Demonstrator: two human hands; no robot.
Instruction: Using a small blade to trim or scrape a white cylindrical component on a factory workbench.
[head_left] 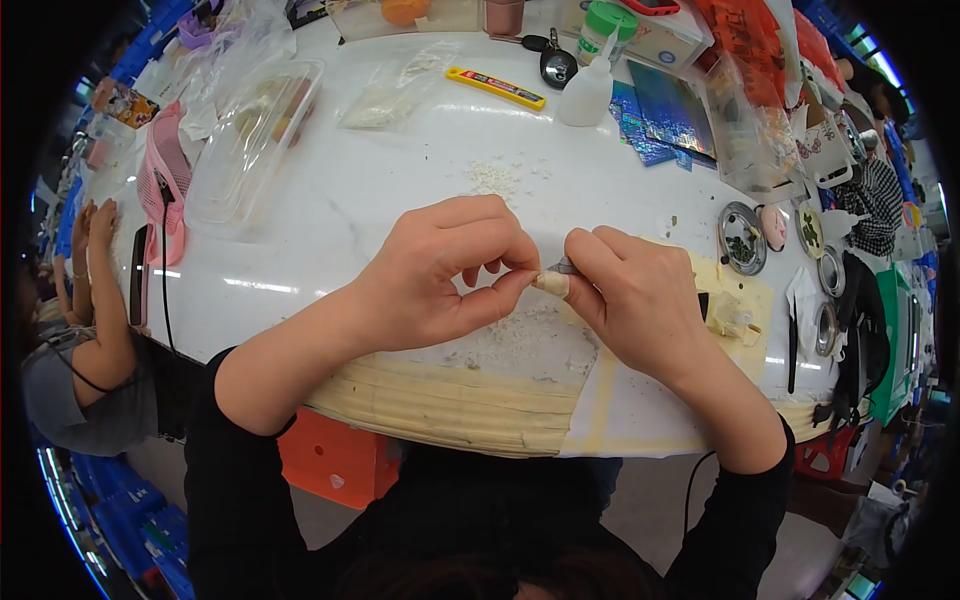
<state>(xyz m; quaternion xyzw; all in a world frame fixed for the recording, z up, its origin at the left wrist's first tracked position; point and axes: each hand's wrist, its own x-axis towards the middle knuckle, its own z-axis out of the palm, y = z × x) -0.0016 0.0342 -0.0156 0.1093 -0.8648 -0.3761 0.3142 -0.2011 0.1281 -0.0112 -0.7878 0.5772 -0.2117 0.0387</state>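
Between left hand [440,265] and right hand [640,300], above the worktop [330,200], see a small pale piece [552,284], close to both, long axis roughly crosswise. Seems pinched at its left end by the narrow left grip, with the right grip closed on a grey tool [566,266] just beyond.

A person's bare left hand [450,268] is pinching a tiny, mostly hidden item [540,277] over a glossy white worktop [340,205]; the bare right hand [637,292] is gripping a small dark-grey tool [565,266] just beside it. White crumbs [492,178] are lying scattered nearby, and a white plastic squeeze bottle [586,96] is standing beyond.
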